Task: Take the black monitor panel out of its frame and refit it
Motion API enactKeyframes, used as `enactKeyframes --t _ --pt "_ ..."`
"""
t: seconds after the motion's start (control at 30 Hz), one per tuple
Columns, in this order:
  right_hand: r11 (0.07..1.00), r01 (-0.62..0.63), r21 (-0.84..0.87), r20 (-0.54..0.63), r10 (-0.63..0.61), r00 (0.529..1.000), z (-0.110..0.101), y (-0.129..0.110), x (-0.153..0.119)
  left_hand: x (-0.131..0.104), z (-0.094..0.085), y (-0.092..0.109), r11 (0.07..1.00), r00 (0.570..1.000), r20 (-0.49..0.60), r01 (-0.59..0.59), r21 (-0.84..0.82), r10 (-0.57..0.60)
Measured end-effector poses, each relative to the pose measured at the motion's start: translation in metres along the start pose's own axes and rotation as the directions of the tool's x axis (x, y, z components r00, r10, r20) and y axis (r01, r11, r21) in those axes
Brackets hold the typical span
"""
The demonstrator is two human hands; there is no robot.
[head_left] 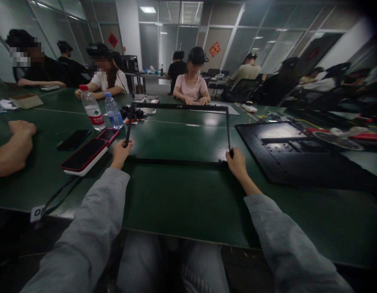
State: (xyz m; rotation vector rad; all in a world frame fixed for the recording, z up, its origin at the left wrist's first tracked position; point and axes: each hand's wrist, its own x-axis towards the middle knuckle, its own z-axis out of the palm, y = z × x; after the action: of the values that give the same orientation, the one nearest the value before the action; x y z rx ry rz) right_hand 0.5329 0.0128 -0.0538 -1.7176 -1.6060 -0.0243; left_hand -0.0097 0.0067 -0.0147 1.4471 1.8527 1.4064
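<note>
A thin black frame (179,106) is being held at its two near corners above the green tabletop (182,199).

The frame is being kept between both hands, its far edge reaching toward the person seated opposite and its near bar lying low by the tabletop. The left hand (121,151) is being closed as a narrow grip on the left rail, fingers wrapped around it; the right hand (235,160) is being pinched shut on the near right corner. Both arms, in grey sleeves, are being stretched forward, wrists raised. Phones (84,155) and a dark panel (298,158) are being left lying beside.
</note>
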Motion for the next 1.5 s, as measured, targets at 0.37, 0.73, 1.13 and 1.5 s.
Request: enactKeyframes --t 0.37,0.73,1.13,1.5 --pt "0.998 -0.057 -0.031 0.019 0.058 0.998 0.007 0.017 0.008 -0.005 0.0 -0.009 0.824 0.997 0.033 -0.073 0.562 0.066" --pt "0.995 -0.033 -0.095 0.051 0.038 0.998 0.009 0.022 0.008 -0.009 -0.001 -0.003 0.783 0.993 0.114 -0.094 0.615 0.031" --pt "0.997 -0.033 -0.077 0.036 0.035 0.999 0.011 0.024 0.007 -0.01 0.0 -0.003 0.775 0.994 0.102 -0.101 0.624 0.048" --pt "0.998 0.02 -0.064 0.083 -0.014 0.996 0.004 0.012 0.0 -0.012 -0.005 0.013 0.83 0.978 -0.037 -0.154 0.536 0.205"
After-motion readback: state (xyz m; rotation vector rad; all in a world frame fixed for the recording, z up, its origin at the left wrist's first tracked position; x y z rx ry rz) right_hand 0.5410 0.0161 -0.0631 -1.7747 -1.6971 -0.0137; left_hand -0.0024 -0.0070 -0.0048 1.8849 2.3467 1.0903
